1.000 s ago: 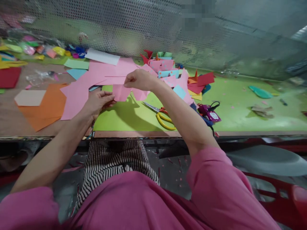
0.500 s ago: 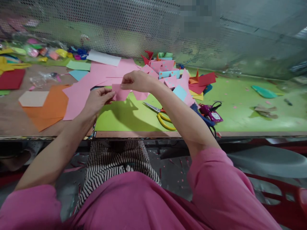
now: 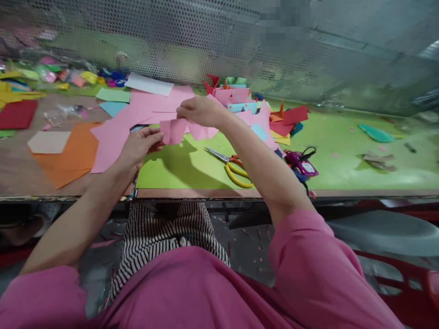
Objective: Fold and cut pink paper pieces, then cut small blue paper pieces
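Between my hands, above the green tabletop, is a small piece of folded pink paper (image 3: 172,131). My left hand (image 3: 144,142) pinches its left edge between thumb and fingers. My right hand (image 3: 197,111) is closed on the paper's upper right side, fingertips pointing left. A further pink flap (image 3: 200,131) shows below my right hand; whether it belongs to the same piece I cannot tell. Scissors (image 3: 233,169) with yellow and orange handles lie partly open just right of the paper, their handles close to my right forearm.
Large pink sheets (image 3: 116,132) lie behind and left of my hands, beside orange paper (image 3: 80,151). Folded paper pieces (image 3: 233,95) are heaped behind my right hand. A purple object (image 3: 302,163) with a black loop sits right of my forearm. A perforated metal panel (image 3: 192,45) stands behind the table.
My right hand has shifted slightly right and up along the pink paper, and more of the paper shows between the hands. My left hand keeps its pinch almost in place.
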The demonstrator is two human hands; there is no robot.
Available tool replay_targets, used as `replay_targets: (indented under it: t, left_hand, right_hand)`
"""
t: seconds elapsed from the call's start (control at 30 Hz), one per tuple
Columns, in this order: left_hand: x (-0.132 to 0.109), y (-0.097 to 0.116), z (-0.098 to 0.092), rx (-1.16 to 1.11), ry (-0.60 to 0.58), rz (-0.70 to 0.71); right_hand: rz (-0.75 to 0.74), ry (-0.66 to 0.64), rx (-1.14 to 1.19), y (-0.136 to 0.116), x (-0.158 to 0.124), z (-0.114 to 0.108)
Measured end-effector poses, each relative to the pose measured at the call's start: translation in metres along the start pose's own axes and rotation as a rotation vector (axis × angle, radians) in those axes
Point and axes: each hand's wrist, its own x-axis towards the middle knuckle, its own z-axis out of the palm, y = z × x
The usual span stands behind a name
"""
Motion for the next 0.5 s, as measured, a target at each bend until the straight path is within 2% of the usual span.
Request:
replay_targets:
  t: [0.13, 0.33, 0.5]
  left_hand:
    - [0.0014, -0.0001, -0.0013, -0.019, 0.005, -0.011]
    - [-0.0005, 0.0002, 0.002, -0.015, -0.012, -0.019]
    - [-0.0009, 0.0, 0.003, -0.001, -0.003, -0.008]
  right_hand:
    - [0.016, -0.004, -0.001, 0.0041, -0.0034, -0.0038]
    - [-0.066, -0.007, -0.042, 0.0029, -0.0028, -0.0003]
    - [-0.035, -0.012, 0.022, -0.0001, -0.0013, -0.0017]
